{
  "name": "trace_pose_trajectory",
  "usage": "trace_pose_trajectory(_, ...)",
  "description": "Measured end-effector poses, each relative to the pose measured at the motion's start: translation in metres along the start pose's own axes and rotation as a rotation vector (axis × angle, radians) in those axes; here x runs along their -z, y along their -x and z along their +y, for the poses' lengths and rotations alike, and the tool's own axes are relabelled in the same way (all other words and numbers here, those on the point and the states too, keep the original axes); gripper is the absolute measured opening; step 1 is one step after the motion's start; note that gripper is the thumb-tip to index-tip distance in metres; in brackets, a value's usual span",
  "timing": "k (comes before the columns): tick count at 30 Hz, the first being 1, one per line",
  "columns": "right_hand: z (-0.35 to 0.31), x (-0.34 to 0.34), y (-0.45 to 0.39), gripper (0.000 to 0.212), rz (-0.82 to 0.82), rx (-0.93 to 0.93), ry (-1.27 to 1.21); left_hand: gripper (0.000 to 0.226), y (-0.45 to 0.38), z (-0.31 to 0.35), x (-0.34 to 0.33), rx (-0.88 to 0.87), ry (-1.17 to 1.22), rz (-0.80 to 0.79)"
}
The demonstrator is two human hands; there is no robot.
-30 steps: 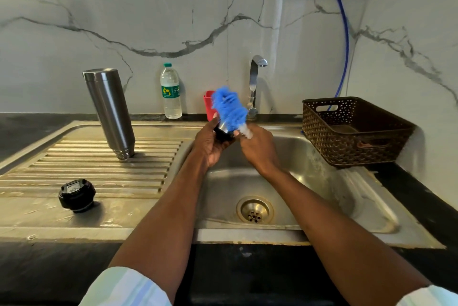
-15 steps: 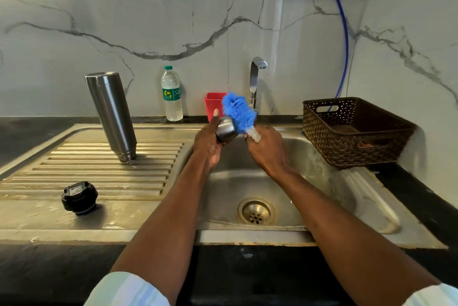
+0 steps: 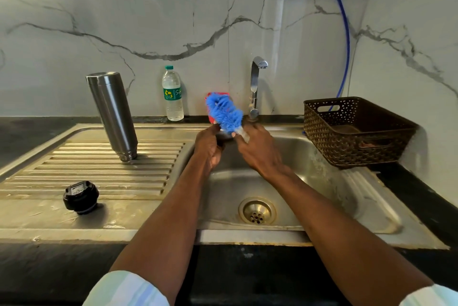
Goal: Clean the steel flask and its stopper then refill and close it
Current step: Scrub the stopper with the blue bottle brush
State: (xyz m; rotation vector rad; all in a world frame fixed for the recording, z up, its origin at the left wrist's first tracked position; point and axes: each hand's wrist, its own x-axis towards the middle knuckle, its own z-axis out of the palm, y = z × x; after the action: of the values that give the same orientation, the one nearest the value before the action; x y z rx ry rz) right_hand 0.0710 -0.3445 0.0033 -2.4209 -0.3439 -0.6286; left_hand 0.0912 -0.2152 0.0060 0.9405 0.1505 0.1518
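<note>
Centre frame, over the sink: left hand grips a small steel piece, right hand pinches the blue brush against it.

I am standing in a home kitchen. In front of me a steel sink with a ribbed draining board is set into a dark surface, a chrome tap rises behind the basin, and marble-look tiles cover the wall.

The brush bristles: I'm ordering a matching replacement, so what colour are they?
Bright blue; the brush bristles show clearly in the head view, above the sink.
</note>
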Motion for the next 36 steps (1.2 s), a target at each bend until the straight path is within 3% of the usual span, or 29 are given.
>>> trace_pose_trajectory(4,0.014,0.004,-0.002,0.032,0.003,-0.11,-0.039,0.009,0.003,0.001,0.002,-0.033,-0.013,-0.083)
trace_pose_trajectory(9,-0.002,0.013,0.004,0.042,-0.01,0.117,0.064,0.022,-0.001,0.001,0.004,-0.132,-0.3,-0.09)
trace_pose_trajectory(14,0.008,0.009,-0.009,0.037,0.018,-0.09,-0.01,0.014,-0.003,0.0,0.014,-0.134,-0.387,-0.216)
trace_pose_trajectory(16,0.006,0.013,-0.011,0.036,0.038,-0.114,-0.016,0.012,-0.001,-0.001,0.015,-0.121,-0.39,-0.234)
trace_pose_trajectory(21,-0.001,0.018,-0.005,0.033,0.013,0.095,0.018,0.017,-0.005,0.005,0.022,-0.126,-0.305,-0.236)
trace_pose_trajectory(25,0.014,0.017,-0.014,0.034,0.025,-0.045,-0.053,0.034,-0.004,0.011,0.029,-0.031,-0.204,-0.393)
trace_pose_trajectory(27,0.019,0.018,-0.013,0.034,0.016,-0.03,-0.001,0.038,-0.004,0.01,0.027,-0.009,-0.191,-0.377)
trace_pose_trajectory(31,0.004,0.019,-0.012,0.037,0.027,0.069,0.002,0.019,-0.013,0.004,0.022,-0.039,-0.166,-0.249)
trace_pose_trajectory(36,-0.004,0.017,-0.032,0.037,-0.011,-0.118,-0.047,0.017,-0.018,0.004,0.031,-0.051,-0.361,-0.244)
